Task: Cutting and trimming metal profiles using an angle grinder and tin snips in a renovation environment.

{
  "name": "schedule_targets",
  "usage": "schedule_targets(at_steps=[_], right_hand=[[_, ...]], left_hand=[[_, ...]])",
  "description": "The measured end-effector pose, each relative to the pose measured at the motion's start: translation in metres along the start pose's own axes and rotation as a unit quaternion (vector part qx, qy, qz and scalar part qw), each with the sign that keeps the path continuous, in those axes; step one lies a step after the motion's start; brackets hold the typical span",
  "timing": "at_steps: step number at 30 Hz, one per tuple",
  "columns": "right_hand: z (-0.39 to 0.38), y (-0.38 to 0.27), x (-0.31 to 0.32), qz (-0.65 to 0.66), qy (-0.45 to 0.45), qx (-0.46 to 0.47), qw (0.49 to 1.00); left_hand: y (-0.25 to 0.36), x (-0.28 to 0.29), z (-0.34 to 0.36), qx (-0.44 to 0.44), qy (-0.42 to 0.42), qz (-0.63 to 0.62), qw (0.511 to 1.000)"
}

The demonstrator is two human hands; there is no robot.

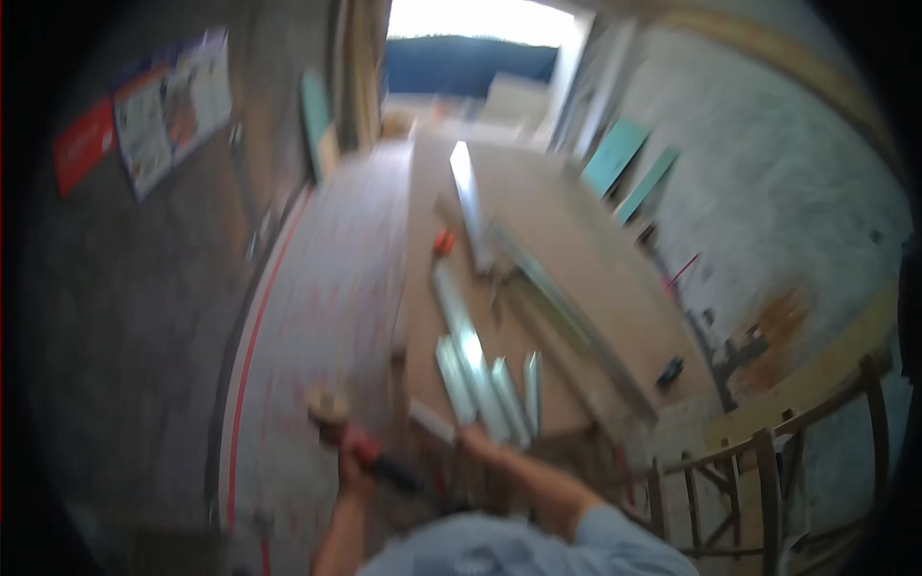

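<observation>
My left hand [355, 456] is closed round the red and black body of an angle grinder [392, 470]. The tool's round, tan disc end [328, 407] points up and left, over the pale floor. At the near edge of the brown board table, my right hand [473, 440] is closed on the end of a short pale metal profile [432, 420]. Just beyond that hand, several short silvery metal profiles [454, 379] lie side by side on the board. Motion blur hides the exact finger placement.
Longer metal profiles [567, 298] and an orange tool [443, 242] lie farther up the table [538, 192]. A small dark tool [670, 372] rests near its right edge. Wooden railing [768, 480] stands at right; green boards [615, 158] lean on the wall.
</observation>
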State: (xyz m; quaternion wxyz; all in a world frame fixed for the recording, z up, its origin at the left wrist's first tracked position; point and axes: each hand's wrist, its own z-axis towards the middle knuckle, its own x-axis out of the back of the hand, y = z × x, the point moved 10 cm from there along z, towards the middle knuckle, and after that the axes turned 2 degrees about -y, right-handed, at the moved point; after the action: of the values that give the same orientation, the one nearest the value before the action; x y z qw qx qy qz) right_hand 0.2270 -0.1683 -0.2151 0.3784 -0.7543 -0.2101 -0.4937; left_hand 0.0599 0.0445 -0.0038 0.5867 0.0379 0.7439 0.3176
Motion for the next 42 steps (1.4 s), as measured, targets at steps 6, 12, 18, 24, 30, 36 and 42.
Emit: schedule_targets(at_steps=[6, 12, 18, 24, 30, 36, 42], right_hand=[[-0.036, -0.04, 0.133, 0.077, 0.075, -0.056, 0.993], [-0.032, -0.089, 0.127, 0.224, -0.017, -0.089, 0.97], [-0.009, -0.1, 0.113, 0.272, 0.017, -0.06, 0.96], [-0.002, -0.078, 0.112, 0.288, -0.023, -0.059, 0.956], [0.002, -0.065, 0.098, 0.317, -0.021, -0.053, 0.947], [0.002, -0.067, 0.1, 0.332, -0.005, -0.037, 0.942], [0.001, -0.067, 0.099, 0.348, -0.023, -0.056, 0.936]], left_hand=[[-0.011, 0.045, -0.016, 0.056, 0.064, -0.054, 0.995], [-0.022, 0.06, -0.022, 0.097, 0.152, -0.104, 0.978], [-0.06, 0.085, -0.012, 0.127, 0.192, -0.105, 0.967], [-0.106, 0.109, 0.005, 0.226, 0.256, -0.098, 0.935], [-0.124, 0.125, 0.029, 0.249, 0.27, -0.031, 0.93], [-0.127, 0.115, 0.038, 0.281, 0.265, 0.014, 0.922], [-0.102, 0.087, 0.032, 0.261, 0.272, 0.067, 0.924]])
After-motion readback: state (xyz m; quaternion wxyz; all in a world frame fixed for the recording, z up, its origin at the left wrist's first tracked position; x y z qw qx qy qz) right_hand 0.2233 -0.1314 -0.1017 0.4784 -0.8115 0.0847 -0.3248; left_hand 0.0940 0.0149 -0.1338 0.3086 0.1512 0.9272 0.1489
